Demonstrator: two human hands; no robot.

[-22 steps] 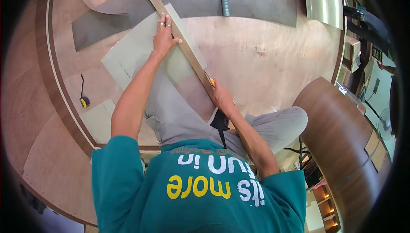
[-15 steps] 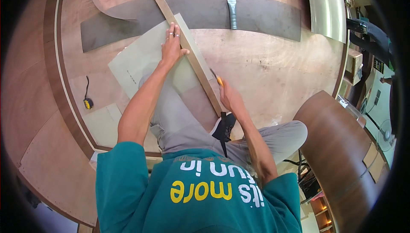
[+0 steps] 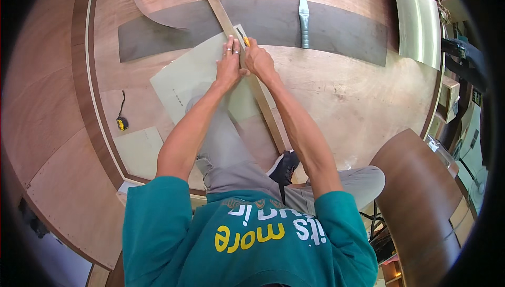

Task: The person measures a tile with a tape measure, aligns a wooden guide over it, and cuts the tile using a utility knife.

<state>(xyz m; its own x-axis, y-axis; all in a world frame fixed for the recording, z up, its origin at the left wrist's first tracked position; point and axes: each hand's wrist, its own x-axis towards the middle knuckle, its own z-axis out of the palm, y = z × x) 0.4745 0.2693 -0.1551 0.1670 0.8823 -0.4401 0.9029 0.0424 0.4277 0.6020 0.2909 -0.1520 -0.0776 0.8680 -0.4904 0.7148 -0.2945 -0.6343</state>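
My left hand (image 3: 228, 70) lies flat on a long wooden strip (image 3: 270, 119), its fingers stretched out and pressing down. Under the strip is a pale, greenish-white sheet (image 3: 181, 84), partly resting over my leg. Close beside the left fingers, my right hand (image 3: 260, 63) is closed round a utility knife (image 3: 246, 41) with a yellow-orange handle. Its dark blade points away from me, near the sheet's far corner along the strip's right edge. Whether the blade touches the sheet I cannot tell. The strip's near end rests by my dark shoe (image 3: 284, 168).
Beyond my hands lies a long dark grey sheet (image 3: 347, 34), with a wide-bladed scraper (image 3: 304, 21) on it. A yellow-black tape measure (image 3: 122, 124) and a small pale offcut (image 3: 139, 153) are at left. A curved brown panel (image 3: 415, 182) stands at right.
My right hand has moved the knife away from me along the strip, from near its lower part up to beside my left hand. The left hand still presses the strip. The view has shifted slightly.
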